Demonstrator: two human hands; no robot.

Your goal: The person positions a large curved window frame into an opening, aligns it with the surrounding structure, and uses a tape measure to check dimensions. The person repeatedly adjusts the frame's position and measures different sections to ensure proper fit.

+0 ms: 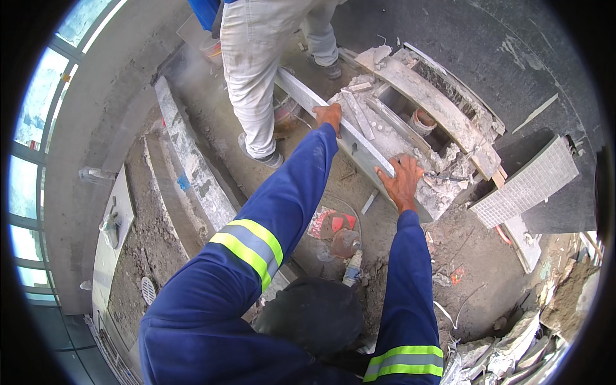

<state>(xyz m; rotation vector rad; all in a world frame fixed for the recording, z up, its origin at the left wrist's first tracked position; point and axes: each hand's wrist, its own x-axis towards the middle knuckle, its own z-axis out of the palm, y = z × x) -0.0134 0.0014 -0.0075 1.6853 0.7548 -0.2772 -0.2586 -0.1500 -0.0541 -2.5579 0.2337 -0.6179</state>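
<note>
Right now both of my hands are on a long pale metal straightedge (350, 131) that lies slanted across a broken block of concrete and mortar (410, 138), running from eleven o'clock down to about four o'clock. My left hand (329, 116) curls over the bar's upper edge near its middle, fingers folded around it in a closed grip. My right hand (402, 181) sits at the lower end, fingers spread and pressing down on the bar and the rubble beside it, so that grip is open, flat rather than pinching.

By my judgement the bar is stiff and fairly light for its length, but long enough to swing and twist if held at one end only; two hands well apart, as now, suit it best. Its smooth face looks dusty, so it may slip.

At twelve o'clock another person's legs (256, 77) in pale trousers stand just beside the bar's far end. A white tiled panel (529, 183) leans at three o'clock, and the dirt floor (333, 224) carries a red scrap.
</note>
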